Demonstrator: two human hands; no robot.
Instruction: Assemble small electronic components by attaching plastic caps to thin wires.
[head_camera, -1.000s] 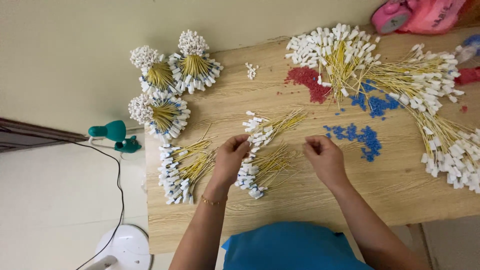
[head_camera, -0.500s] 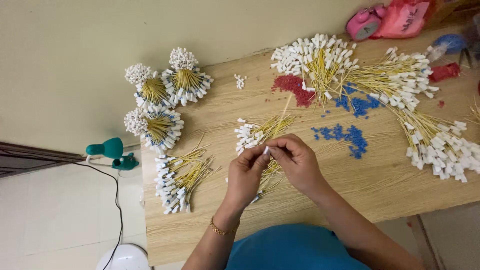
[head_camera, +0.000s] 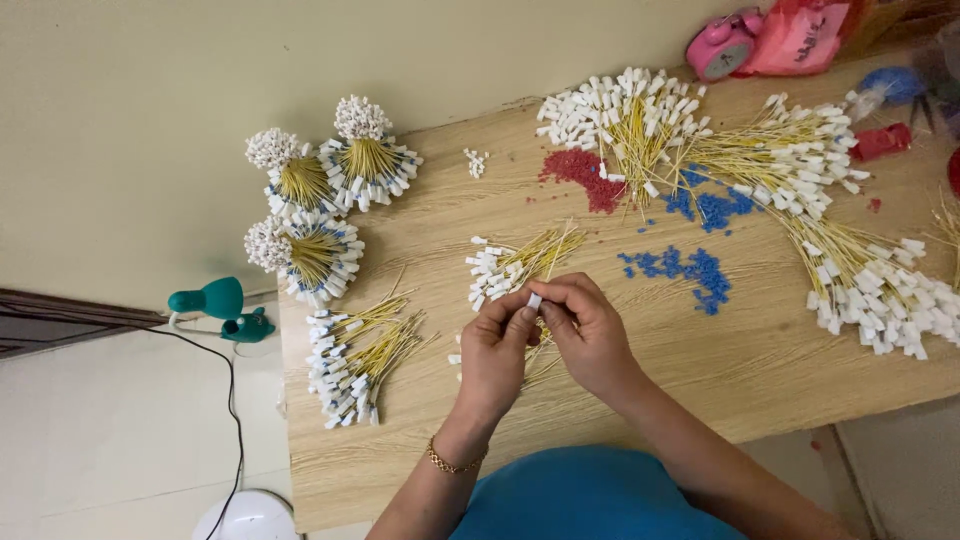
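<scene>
Your left hand (head_camera: 497, 350) and right hand (head_camera: 585, 325) have come together, both pinching one white-tipped wire (head_camera: 534, 301), lifted from the small pile (head_camera: 515, 262) just beyond.

Both hands (head_camera: 545, 335) pinch white-tipped yellow tie (head_camera: 534, 301) over wooden table (head_camera: 760, 360).

White tag (head_camera: 534, 299) on a yellow strand. Light wood-grain table (head_camera: 760, 370). Near its far edge, a red bead heap (head_camera: 583, 170); two blue bead heaps (head_camera: 683, 270) toward the middle. Bundles (head_camera: 320, 200) at the left corner — yellow stems, white tips. Pink clock (head_camera: 722, 45) at the far edge — teal lamp (head_camera: 210, 300) off the left edge.
</scene>
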